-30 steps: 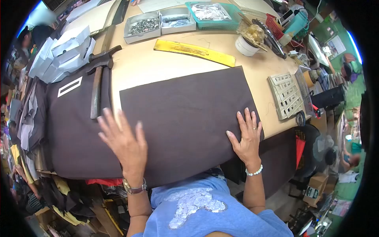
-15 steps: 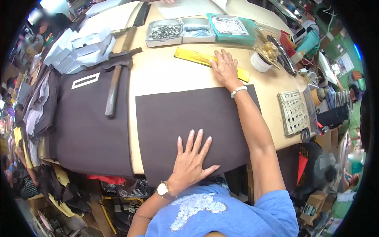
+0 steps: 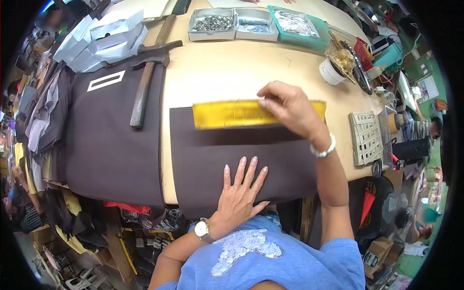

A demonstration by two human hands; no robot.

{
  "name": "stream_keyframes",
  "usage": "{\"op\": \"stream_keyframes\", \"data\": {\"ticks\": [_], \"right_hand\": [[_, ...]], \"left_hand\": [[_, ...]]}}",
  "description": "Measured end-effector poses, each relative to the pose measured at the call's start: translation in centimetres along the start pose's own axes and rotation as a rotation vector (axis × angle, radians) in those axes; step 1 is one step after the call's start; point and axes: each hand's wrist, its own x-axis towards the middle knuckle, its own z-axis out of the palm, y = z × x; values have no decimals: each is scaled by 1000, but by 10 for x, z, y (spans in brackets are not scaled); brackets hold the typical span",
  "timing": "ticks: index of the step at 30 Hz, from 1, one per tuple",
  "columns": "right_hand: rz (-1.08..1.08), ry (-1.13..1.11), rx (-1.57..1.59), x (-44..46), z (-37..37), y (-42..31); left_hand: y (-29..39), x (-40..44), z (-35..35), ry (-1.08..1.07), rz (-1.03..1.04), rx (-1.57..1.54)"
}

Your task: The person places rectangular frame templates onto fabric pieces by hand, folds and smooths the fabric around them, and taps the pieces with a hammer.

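Note:
My left hand [image 3: 239, 194] lies flat with fingers spread on the dark sheet [image 3: 193, 174], near its front edge. In my right hand [image 3: 295, 108] is the yellow strip [image 3: 227, 114], gripped near its right part and held over the back portion of the sheet, with a shadow beneath it. To the left lies a second dark piece [image 3: 111, 145], with a white rectangular frame [image 3: 106, 81] and a wooden-handled hammer [image 3: 142, 94] on it.
Boxes of small metal parts [image 3: 211, 24] and pale blue items [image 3: 253, 25] stand at the back beside a teal tray [image 3: 302, 29]. A white tub [image 3: 331, 72] and a slotted pale panel [image 3: 366, 139] are at the right. Folded white boxes [image 3: 108, 41] sit back left.
My right hand has closed on the yellow strip and brought it from the table's back toward me, over the sheet. My left hand moved from the sheet's left side to its front middle.

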Motion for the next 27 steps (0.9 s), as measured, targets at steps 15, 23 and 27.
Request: {"op": "stream_keyframes", "data": {"ticks": [15,23,27], "right_hand": [[550,522,-205,-118,24,25],[468,481,-27,-121,28,41],[478,336,-159,-123,29,39]], "left_hand": [[-69,17,-44,348,-424,141],[-79,26,-41,421,-424,-11],[-77,27,-38,361,-444,73]]}}
